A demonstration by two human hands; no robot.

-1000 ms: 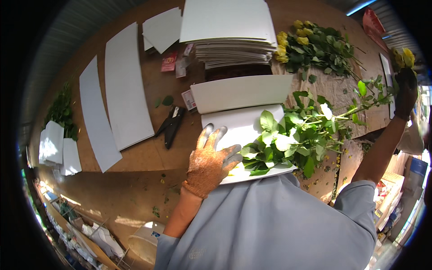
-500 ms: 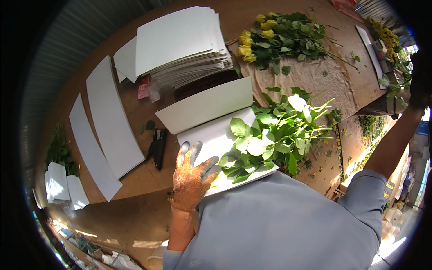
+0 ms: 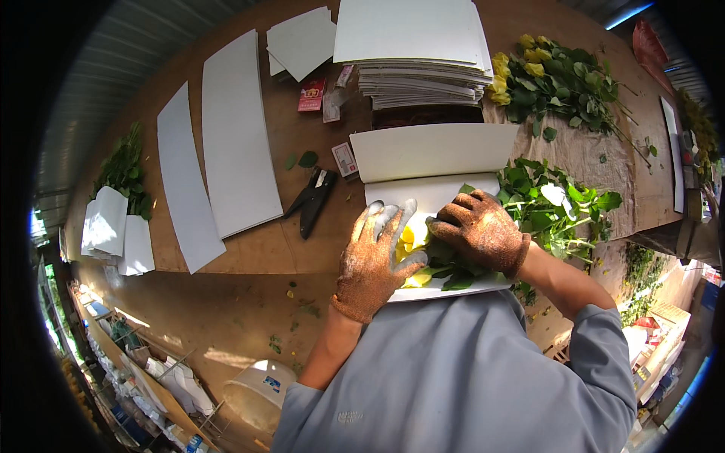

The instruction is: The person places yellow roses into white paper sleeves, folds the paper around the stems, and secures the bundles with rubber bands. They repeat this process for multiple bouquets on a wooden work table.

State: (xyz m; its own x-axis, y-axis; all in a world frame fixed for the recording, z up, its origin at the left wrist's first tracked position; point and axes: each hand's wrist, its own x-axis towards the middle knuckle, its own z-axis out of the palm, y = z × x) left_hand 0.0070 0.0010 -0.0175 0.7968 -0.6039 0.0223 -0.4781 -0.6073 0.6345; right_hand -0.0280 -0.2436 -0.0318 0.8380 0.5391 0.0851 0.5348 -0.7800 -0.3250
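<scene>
My hands wear brown gloves; grey fingertips show on the left one. My left hand [image 3: 370, 264] is open, its spread fingers and thumb curving around yellow roses [image 3: 411, 240] on a folded white cardboard sheet [image 3: 438, 192]. Just right of the blooms, my right hand [image 3: 483, 230] is closed over the leafy part of the bunch, fingers curled, covering most of the stems there. Green leaves [image 3: 457, 281] stick out below it. The sheet's far flap [image 3: 434, 155] is tilted up, and its near edge lies against my grey shirt. More leafy stems [image 3: 555, 200] extend to the right.
A tall stack of white cardboard [image 3: 411, 34] stands behind the flap. A black stapler [image 3: 311, 200] lies left, beside long white sheets [image 3: 238, 143]. Another bunch of yellow roses [image 3: 559, 79] rests on cloth at the far right. A white bucket [image 3: 253, 392] stands below the table.
My right hand has come in from the far right onto the rose bunch. My left hand remains by the blooms. The whole view has shifted, so the table things appear further right.
</scene>
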